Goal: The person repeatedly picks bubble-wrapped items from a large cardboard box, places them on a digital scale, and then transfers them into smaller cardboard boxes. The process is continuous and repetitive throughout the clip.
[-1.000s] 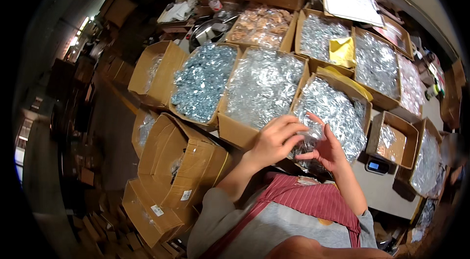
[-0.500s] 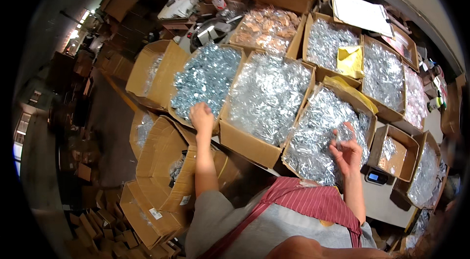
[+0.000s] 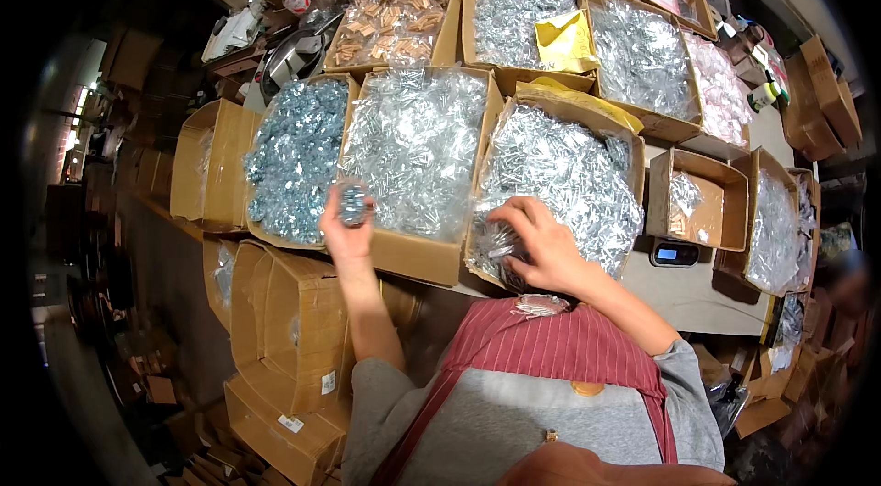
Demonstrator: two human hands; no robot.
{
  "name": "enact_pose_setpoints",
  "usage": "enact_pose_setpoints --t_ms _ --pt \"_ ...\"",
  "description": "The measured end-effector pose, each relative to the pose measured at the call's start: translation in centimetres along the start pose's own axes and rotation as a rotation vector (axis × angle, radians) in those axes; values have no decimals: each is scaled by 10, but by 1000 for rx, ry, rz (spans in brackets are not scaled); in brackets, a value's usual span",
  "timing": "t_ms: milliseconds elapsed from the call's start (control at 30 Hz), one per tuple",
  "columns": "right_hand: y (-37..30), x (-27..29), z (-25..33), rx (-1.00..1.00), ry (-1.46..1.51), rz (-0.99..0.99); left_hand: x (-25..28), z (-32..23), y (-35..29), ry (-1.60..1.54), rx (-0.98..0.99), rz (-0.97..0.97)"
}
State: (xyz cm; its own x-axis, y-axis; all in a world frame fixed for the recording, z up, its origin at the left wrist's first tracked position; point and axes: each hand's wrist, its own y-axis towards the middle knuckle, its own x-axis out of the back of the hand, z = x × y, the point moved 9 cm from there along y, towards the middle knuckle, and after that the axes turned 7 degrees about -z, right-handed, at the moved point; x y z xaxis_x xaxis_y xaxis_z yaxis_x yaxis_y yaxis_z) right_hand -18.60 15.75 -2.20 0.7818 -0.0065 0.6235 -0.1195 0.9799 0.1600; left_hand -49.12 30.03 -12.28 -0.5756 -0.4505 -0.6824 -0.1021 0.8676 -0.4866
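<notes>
My left hand [image 3: 347, 234] holds up a small clear bag of bluish-silver metal parts [image 3: 352, 201] between thumb and fingers. It is over the near edges of the box of bluish-silver bags [image 3: 298, 160] and the box of clear bags with silver pieces [image 3: 418, 151]. Down at the near left part of another carton of silver-filled bags [image 3: 574, 178], my right hand [image 3: 543, 252] curls its fingers and thumb around a clear bag of silver parts [image 3: 497, 245]. A further clear bag of silver pieces [image 3: 541, 305] lies at the top of my red striped apron.
Behind stand a carton of copper-coloured parts [image 3: 395, 18] and more bag-filled cartons, one with a yellow packet [image 3: 564, 39]. A small carton [image 3: 697, 201] sits above a scale with a lit display [image 3: 674, 254] on the right. Open cartons [image 3: 289, 312] stand low on the left.
My left hand has risen from the bluish-silver box with a bag in it. My right hand has lowered from above its carton to the bags at its near left. The view has shifted.
</notes>
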Motion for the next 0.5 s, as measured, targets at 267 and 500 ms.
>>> enact_pose_setpoints --t_ms 267,500 --pt "-2 3 -49 25 522 -328 -59 116 -70 123 154 16" --pt "-42 31 -79 -642 1802 -335 -132 150 -171 301 57 308"
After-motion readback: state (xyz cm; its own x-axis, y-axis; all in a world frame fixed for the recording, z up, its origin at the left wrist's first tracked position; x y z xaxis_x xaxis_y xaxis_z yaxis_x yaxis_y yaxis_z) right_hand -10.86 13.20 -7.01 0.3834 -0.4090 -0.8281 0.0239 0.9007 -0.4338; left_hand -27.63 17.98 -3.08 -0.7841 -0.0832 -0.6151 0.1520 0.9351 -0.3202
